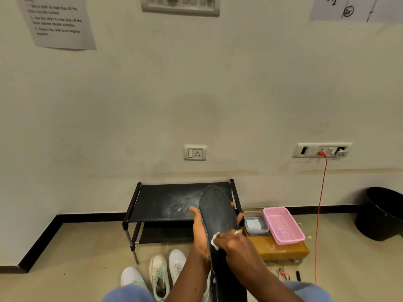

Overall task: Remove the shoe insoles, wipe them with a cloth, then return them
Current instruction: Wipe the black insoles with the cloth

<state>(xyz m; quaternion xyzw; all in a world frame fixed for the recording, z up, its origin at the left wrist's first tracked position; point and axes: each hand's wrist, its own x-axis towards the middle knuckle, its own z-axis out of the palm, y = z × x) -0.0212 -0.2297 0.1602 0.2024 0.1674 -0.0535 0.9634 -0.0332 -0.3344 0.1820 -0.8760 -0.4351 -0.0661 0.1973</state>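
Head view: black insole (curved)

Forearms bare. Right hand: ring, pinkish top. Light-blue trousers on both knees, near side of shoe rack.

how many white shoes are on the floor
3: the left shoe by the knee, the middle shoe, the right shoe beside the forearm. More may hide behind the arms.
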